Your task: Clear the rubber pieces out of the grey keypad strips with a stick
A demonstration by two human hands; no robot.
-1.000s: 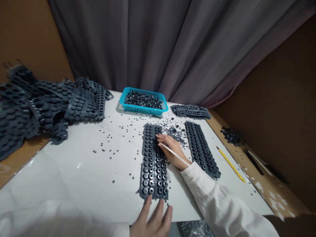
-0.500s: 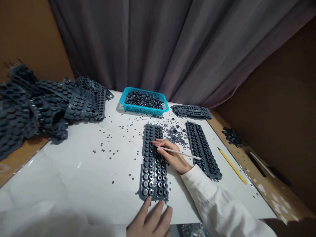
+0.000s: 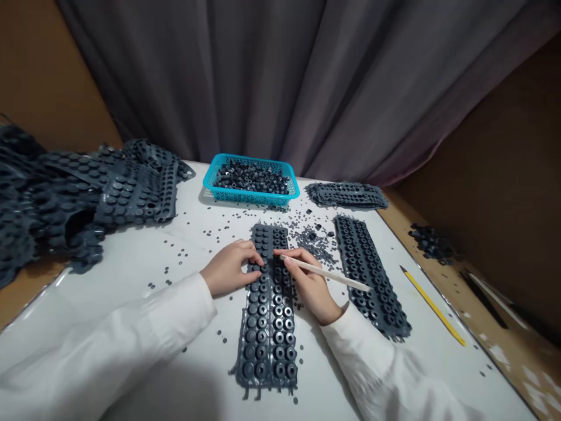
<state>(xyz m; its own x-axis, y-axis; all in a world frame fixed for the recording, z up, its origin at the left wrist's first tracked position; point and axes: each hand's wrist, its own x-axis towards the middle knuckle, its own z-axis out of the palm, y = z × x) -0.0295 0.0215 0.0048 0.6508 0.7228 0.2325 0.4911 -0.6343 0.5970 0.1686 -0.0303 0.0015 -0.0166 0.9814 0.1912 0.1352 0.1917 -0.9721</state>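
Observation:
A dark grey rubber sheet (image 3: 266, 310) with rows of raised round studs lies lengthwise in front of me. Many of the nearer studs have holes in their centres; those at the far end look solid. My left hand (image 3: 232, 268) grips the sheet's left side, thumb and forefinger bent around a stud. In my right hand (image 3: 311, 286), a thin white stick (image 3: 339, 276) is pinched between thumb and fingers. Its tip end is by the fingertips, over the right half of the sheet, and its other end points right. The exact tip is hidden.
A blue basket (image 3: 249, 199) of small dark rubber pieces stands at the back. Tiny discs (image 3: 322, 251) are scattered around. Another studded sheet (image 3: 370, 272), stacked strips (image 3: 346, 195) and a yellow pencil (image 3: 432, 304) lie right. Crumpled sheets (image 3: 83, 193) pile up left.
My left hand has moved from the sheet's near edge up to its left side. My right hand still holds the stick over the sheet. The view has shifted slightly.

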